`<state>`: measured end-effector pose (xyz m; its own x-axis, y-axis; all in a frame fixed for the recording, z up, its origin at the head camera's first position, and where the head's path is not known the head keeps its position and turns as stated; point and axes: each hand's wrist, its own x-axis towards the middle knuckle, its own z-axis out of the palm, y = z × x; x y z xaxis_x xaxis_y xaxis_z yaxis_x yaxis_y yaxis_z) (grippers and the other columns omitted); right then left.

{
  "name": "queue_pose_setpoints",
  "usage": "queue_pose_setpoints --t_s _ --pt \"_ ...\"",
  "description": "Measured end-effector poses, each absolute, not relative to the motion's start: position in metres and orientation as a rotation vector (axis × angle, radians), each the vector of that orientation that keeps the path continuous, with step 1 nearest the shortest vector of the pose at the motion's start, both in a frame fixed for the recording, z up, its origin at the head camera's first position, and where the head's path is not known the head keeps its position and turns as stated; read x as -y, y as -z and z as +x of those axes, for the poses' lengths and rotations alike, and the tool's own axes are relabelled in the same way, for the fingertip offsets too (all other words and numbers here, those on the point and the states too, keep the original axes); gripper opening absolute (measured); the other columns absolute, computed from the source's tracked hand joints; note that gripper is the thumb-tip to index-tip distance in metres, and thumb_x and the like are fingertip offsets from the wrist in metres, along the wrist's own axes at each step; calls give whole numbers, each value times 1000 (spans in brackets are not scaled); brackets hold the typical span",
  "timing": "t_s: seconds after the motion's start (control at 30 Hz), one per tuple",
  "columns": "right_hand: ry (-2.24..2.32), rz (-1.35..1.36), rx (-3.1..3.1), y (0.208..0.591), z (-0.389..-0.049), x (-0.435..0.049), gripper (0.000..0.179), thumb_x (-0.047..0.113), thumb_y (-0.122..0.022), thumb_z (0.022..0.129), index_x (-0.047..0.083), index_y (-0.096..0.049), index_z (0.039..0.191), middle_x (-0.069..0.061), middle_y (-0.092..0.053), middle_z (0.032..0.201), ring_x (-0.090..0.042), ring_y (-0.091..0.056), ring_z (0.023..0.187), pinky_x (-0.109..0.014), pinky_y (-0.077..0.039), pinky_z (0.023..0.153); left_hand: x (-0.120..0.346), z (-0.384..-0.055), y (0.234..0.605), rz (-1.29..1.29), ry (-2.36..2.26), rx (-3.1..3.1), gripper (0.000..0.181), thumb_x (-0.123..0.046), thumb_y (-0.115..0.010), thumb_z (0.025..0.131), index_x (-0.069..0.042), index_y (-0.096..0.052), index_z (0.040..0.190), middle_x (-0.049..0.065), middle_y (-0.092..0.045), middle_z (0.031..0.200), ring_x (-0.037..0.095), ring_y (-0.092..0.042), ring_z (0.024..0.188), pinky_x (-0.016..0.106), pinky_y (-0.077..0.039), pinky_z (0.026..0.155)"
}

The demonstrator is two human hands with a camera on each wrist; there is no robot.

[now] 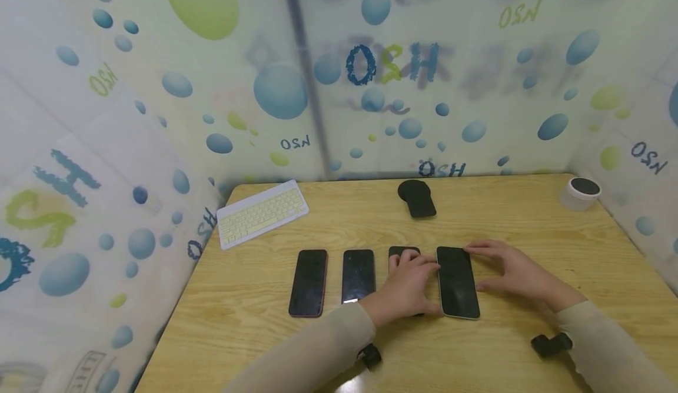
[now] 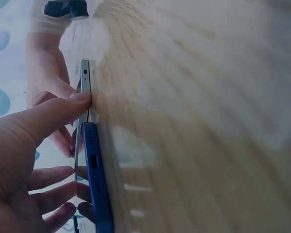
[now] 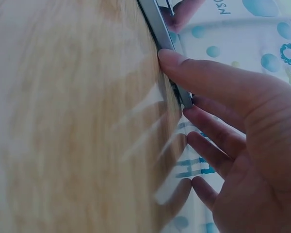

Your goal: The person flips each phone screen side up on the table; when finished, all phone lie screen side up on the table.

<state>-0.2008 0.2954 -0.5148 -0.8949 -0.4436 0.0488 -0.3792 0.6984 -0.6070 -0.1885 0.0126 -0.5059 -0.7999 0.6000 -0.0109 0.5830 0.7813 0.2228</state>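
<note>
A black-screened smartphone with a silvery edge (image 1: 458, 284) lies face up on the table between both hands. My left hand (image 1: 405, 284) comes at its left long side, thumb near the lower corner and index fingertip higher up. My right hand (image 1: 516, 272) is on its right, fingertips at the upper corner and thumb lower along that side. In the right wrist view the right thumb (image 3: 172, 58) touches the phone's edge, the other fingers extended. A blue-edged smartphone (image 2: 99, 189) lies under the left hand, partly hidden by it in the head view.
Two more dark smartphones lie to the left, one reddish-edged (image 1: 308, 284) and one (image 1: 358, 272) beside it. Farther back are a white keyboard (image 1: 263, 213), a black flat object with a round end (image 1: 418, 199) and a white, dark-topped cylinder (image 1: 580, 194). Printed curtains surround the wooden table (image 1: 228, 299).
</note>
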Motion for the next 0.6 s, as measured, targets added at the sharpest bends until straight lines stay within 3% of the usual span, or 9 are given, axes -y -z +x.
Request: queue_pose_setpoints --t_s 0.23,0.37,0.43,0.5,0.6 --pt "950 -709 -2810 511 -202 -299 76 35 -92 77 10 -62 142 -17 -58 146 -47 -47 136 -72 -40 104 -17 -187 501 979 -283 -2883 85 -70 -83 71 -32 -60 144 -16 -53 151 15 -39 134 41 -30 99" --pt "982 -710 -2812 509 -200 -299 68 33 -88 81 11 -63 141 -16 -59 144 -45 -48 135 -70 -40 104 -13 -186 497 965 -339 -2861 84 -68 -83 74 -32 -57 146 -15 -50 154 17 -39 134 42 -30 100" --pt "1014 -679 -2822 508 -198 -299 64 32 -85 86 10 -61 142 -15 -59 144 -43 -49 136 -57 -42 109 -6 -187 493 956 -383 -2848 79 -63 -81 80 -32 -55 148 -13 -49 155 18 -39 135 44 -30 101" --pt "1049 -635 -2836 508 -196 -299 64 31 -80 92 8 -56 146 -15 -60 145 -43 -48 137 -35 -39 114 5 -189 488 941 -417 -2839 71 -55 -78 87 -31 -53 150 -12 -49 156 19 -40 137 46 -31 105" --pt "1076 -580 -2876 508 -193 -300 69 30 -74 96 6 -46 154 -17 -59 146 -43 -48 138 -8 -29 105 29 -193 480 924 -439 -2835 60 -42 -73 95 -27 -53 150 -7 -51 155 21 -43 139 49 -34 108"
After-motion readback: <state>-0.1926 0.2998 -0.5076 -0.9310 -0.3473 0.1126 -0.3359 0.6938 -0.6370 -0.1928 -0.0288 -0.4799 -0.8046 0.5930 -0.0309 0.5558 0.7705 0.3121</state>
